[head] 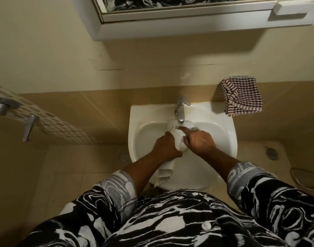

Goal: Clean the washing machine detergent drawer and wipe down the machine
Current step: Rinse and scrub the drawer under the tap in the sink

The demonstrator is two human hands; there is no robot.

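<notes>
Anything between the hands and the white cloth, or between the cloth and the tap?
Nothing visible. The left hand grips the white cloth mid-length, the right hand holds it nearer the tap, and its upper end lies right under the spout inside the sink.

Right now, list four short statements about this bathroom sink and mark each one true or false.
1. The left hand grips a white cloth. True.
2. The white cloth lies on the floor. False: it is held over the sink, just below the faucet.
3. A checked towel hangs on the wall right of the sink. True.
4. The right hand hangs idle at the person's side. False: it holds the white cloth, index finger extended.
</notes>
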